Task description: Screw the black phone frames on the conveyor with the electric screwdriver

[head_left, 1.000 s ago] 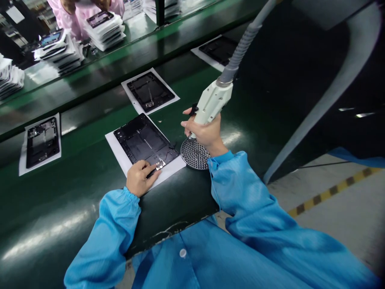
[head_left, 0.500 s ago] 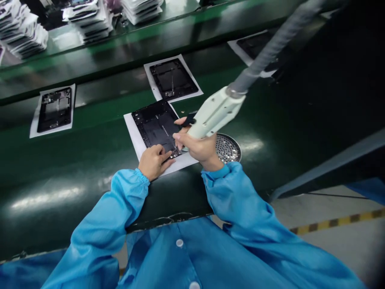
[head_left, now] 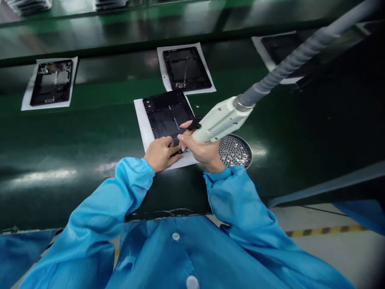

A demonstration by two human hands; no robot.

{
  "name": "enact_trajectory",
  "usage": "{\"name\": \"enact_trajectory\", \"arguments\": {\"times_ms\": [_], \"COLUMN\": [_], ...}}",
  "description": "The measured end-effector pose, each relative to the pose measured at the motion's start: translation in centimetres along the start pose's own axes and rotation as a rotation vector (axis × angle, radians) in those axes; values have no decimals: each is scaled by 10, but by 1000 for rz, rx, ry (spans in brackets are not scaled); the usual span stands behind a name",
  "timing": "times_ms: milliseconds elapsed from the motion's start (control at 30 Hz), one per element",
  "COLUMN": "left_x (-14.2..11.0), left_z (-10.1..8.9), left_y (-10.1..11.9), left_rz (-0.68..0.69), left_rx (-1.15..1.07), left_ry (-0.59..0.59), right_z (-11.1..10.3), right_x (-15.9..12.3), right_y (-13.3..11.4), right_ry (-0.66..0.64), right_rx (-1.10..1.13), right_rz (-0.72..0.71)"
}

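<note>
A black tablet housing lies on a white sheet at the front of the bench. My left hand rests at its lower edge, fingers curled and fingertips close together there; whatever they pinch is hidden. In my right hand is a pale powered screwdriver with a grey corrugated hose running up and to the right. My grip wraps round its lower end. The tool's tip is hidden near my left fingertips, over the housing's lower edge. Just right of my right hand sits a round perforated dish with shiny bits on it.
Behind the housing, another tablet housing lies on its own sheet. One more tablet housing is at the left, and another partly behind the hose. The green bench ends in a worn front edge. A raised ledge runs behind.
The view has tilted downward, so the bench things sit differently in it and the stacks at the back are mostly cut off. My left fingers now cover the small metallic part at the housing's lower edge.
</note>
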State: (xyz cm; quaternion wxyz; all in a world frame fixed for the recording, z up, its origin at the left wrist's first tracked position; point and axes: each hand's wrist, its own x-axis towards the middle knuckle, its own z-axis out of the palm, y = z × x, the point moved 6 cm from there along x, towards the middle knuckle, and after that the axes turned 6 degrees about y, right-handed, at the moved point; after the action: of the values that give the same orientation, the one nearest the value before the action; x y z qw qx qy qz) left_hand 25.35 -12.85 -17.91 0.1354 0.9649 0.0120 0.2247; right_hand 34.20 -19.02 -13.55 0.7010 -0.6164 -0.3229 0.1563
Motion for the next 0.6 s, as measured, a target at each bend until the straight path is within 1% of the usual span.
{"name": "enact_trajectory", "arguments": {"times_ms": [167, 367, 600], "left_x": [0, 1, 1], "left_z": [1, -2, 0], "left_y": [0, 1, 0], "left_rz": [7, 4, 1], "left_rx": [-16, -17, -25], "left_ry": [4, 9, -8], "right_z": [0, 1, 1], "right_x": [-3, -3, -3], "right_y": [2, -3, -1], "right_ry": [-26, -48, -76], "right_rx": [-18, 7, -2], "right_rz": [-15, -67, -63]}}
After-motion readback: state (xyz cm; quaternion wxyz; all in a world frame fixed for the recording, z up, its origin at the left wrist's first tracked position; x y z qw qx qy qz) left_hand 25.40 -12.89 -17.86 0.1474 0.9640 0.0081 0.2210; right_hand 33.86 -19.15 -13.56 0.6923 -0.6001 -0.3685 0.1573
